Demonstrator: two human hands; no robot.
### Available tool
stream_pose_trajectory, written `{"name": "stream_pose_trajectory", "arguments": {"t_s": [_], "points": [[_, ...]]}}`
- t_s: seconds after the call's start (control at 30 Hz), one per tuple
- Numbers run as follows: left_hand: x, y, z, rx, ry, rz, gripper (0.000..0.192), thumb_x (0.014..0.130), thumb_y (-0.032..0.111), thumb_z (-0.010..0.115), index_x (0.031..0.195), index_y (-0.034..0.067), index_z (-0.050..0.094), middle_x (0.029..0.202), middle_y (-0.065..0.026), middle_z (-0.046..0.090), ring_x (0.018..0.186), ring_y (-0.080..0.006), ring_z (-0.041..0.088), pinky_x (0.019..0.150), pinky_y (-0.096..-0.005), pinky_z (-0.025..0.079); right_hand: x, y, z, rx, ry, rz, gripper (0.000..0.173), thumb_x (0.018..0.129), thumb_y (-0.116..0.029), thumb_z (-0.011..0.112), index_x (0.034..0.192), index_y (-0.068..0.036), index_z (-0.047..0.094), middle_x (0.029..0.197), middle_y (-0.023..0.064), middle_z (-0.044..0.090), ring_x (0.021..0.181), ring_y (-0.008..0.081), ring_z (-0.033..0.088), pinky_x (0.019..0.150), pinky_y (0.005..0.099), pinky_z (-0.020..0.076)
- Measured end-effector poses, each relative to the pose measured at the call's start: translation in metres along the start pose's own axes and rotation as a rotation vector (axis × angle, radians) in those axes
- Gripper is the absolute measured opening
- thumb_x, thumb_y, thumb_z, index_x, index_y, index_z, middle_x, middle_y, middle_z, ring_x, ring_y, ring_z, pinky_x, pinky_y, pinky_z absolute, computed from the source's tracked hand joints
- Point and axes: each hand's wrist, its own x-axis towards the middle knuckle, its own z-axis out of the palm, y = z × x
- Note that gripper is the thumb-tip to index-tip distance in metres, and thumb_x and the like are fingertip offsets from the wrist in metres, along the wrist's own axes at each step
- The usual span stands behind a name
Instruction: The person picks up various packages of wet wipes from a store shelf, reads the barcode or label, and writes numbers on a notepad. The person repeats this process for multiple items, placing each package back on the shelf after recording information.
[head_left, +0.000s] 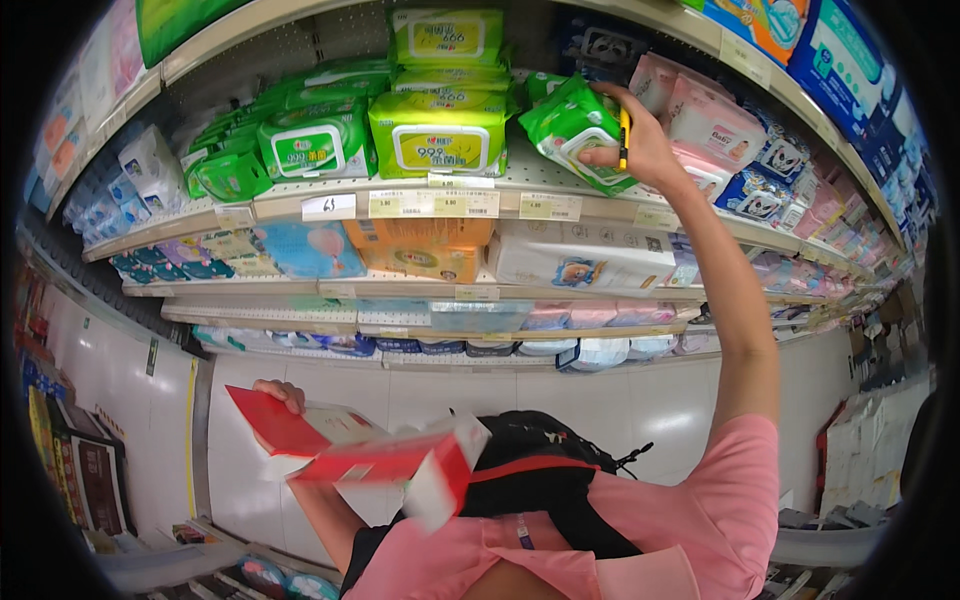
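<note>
With my right hand I grip a green wet-wipes pack, tilted at the shelf's front edge; a yellow and black utility knife is also held against the palm side. Beside it stand yellow-green wipes packs and, further left, darker green ones. Pink baby-wipes packs lie to the right of the hand. My left hand, low at the left, holds the flap of an open red and white cardboard box, which is partly blurred.
Price tags line the shelf edge. Lower shelves hold an orange tissue pack and a white paper pack. A black bag hangs at my front. Stacked cartons stand at left, a white carton stack at right.
</note>
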Motion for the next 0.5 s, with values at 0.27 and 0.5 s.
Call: {"name": "stream_pose_trajectory", "arguments": {"t_s": [0.27,0.5], "points": [[0.069,-0.065,-0.085,-0.468,-0.559,-0.097,0.023,0.100,0.030,0.041,0.102,0.010,0.051,0.077,-0.0070,0.059,0.058,-0.0181,0.051,0.066,-0.0332,0.038,-0.035,0.000,0.000,0.966,0.384,0.099,0.058,0.077,-0.022,0.072,0.128,-0.007,0.047,0.117,0.0061,0.059,0.105,0.0208,0.060,0.092,0.0352,0.0497],[0.088,-0.110,0.039,-0.765,-0.588,-1.015,0.043,0.098,0.043,0.042,0.125,0.011,0.046,0.080,-0.0057,0.055,0.059,-0.0172,0.049,0.059,-0.0323,0.038,-0.095,-0.026,0.076,1.582,0.232,-0.151,0.082,0.081,-0.065,0.060,0.140,-0.011,0.041,0.136,0.0068,0.051,0.125,0.0250,0.048,0.104,0.0433,0.0405]]}}
